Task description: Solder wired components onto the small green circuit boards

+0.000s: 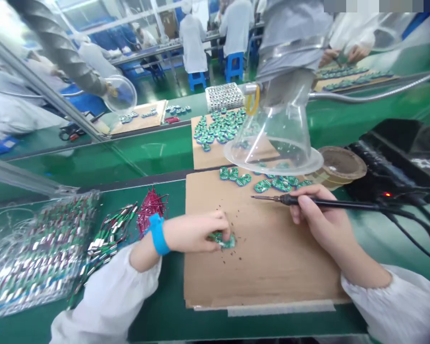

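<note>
My left hand (209, 231), with a blue band at the wrist, is closed on a small green circuit board (228, 242) low over the cardboard sheet (272, 267). Its fingers cover part of the board. In my right hand (317, 212) is a black soldering iron (283, 198), held like a pen. The iron's tip points left, above the cardboard and apart from the board. Small dark specks lie on the cardboard around my left hand. Behind the iron, several more circuit boards (243, 179) lie along the cardboard's far edge.
A clear fume hood (275, 148) hangs over the far boards. Left lie red wires (152, 208), green-and-white wire pieces (107, 229) and a bagged wire bundle (39, 253). A tape roll (344, 165) and a black device (390, 157) stand right. Co-workers sit beyond.
</note>
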Demonstrator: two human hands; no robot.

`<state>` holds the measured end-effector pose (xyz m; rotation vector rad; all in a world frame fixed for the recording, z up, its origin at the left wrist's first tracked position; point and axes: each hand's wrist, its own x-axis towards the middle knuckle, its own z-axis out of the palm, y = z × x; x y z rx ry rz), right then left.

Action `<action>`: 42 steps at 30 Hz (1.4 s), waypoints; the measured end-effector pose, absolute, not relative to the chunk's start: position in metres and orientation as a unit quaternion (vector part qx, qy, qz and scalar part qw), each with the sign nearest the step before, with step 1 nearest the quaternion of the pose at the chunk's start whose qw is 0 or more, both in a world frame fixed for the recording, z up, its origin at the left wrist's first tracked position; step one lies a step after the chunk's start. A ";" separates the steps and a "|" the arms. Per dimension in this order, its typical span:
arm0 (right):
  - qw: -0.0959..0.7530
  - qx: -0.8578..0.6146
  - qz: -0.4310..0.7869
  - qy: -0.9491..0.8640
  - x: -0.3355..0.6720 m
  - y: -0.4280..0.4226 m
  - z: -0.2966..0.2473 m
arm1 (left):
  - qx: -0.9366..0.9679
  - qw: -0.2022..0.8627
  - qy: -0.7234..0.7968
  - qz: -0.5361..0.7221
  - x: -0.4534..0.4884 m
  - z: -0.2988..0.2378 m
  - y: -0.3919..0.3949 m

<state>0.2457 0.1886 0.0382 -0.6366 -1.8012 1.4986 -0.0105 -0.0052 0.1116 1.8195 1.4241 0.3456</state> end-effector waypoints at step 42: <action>0.221 -0.065 0.379 -0.896 0.194 0.139 0.045 | 0.544 0.305 0.719 0.305 -0.002 0.064 -0.021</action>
